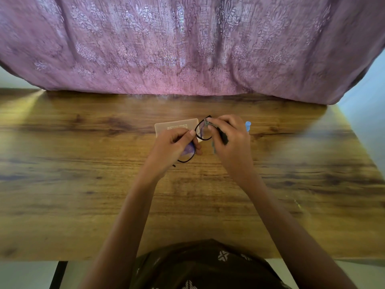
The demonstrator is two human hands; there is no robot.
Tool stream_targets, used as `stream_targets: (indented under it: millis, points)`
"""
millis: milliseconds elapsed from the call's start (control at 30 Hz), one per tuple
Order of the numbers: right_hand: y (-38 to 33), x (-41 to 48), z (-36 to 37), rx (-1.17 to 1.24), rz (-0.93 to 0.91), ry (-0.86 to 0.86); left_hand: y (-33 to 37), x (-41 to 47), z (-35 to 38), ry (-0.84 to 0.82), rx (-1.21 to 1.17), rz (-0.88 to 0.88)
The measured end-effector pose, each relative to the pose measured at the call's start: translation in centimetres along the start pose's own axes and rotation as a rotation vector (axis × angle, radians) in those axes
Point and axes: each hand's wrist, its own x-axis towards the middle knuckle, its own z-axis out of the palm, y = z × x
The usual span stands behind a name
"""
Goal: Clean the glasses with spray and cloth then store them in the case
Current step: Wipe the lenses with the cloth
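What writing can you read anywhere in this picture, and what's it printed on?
Beige case: two short lines of white print, upside down to the camera, too blurred to read.
Spray bottle: only its blue top shows behind the right hand; no label in view.
Glasses and cloth: no print visible.
So there is no readable text.

At six o'clock the person wears a dark garment [200, 268] printed with small white cross-shaped motifs [223, 256]; the left forearm [133, 205] and right forearm [277, 205] are bare.
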Motion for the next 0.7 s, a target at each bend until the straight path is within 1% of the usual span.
stream_targets:
  millis: [267,367,533,700]
  points:
    - [-0.4,-1.4,0.5,0.019,-0.131,-0.031,0.0,0.0,-0.1,-0.004,-0.002,-0.023]
    - [-0.3,-1.2,0.5,0.013,-0.126,-0.028,0.1,-0.1,-0.1,-0.009,-0.003,-0.024]
    - [0.0,-0.1,0.1,-0.01,-0.058,0.011,0.2,-0.2,-0.1,-0.018,-0.02,-0.016]
    - [-0.4,-0.5,0.1,0.022,-0.134,-0.004,0.3,-0.1,-0.3,-0.02,-0.025,-0.005]
